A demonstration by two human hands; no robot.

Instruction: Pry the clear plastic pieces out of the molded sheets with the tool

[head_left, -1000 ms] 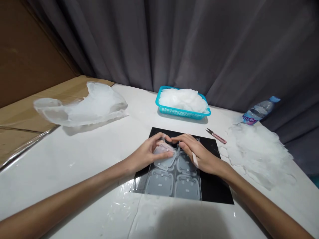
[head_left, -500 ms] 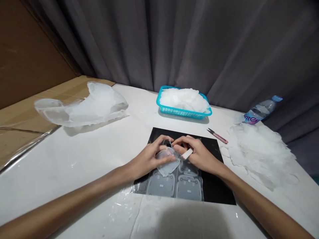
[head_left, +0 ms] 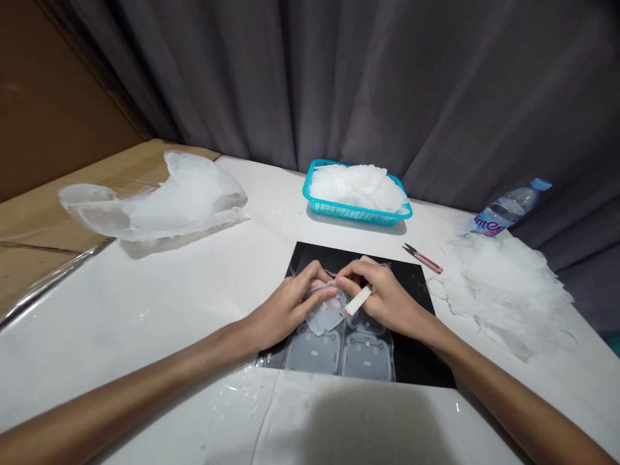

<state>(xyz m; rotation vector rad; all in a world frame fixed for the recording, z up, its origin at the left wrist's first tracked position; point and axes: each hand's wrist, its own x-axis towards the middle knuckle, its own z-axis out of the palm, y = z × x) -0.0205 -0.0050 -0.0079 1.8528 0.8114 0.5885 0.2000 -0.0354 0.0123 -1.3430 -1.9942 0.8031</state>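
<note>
My left hand [head_left: 295, 298] pinches a translucent molded piece [head_left: 325, 318] over a black mat [head_left: 421, 361]. Close beside it, my right hand [head_left: 380, 290] has its thumb and index finger closed at the upper right edge of that piece. A white stick-like tool [head_left: 358, 301] with a small red tip is held in the same right hand and points down and left. Below the hands, a translucent sheet [head_left: 314, 354] with rounded rectangular shapes lies on the mat. My fingers hide part of the held piece's edge.
Behind the mat stands a blue basket [head_left: 361, 210] of white translucent pieces. Pink-handled snips [head_left: 429, 261] lie right of it, near a pile of translucent scraps [head_left: 504, 290] and a bottle [head_left: 513, 206]. A crumpled translucent bag [head_left: 184, 200] is at left.
The held piece has turned and lies slightly higher between my hands. The white tool now points more steeply down, with its red tip showing. The whole view has shifted a little.
</note>
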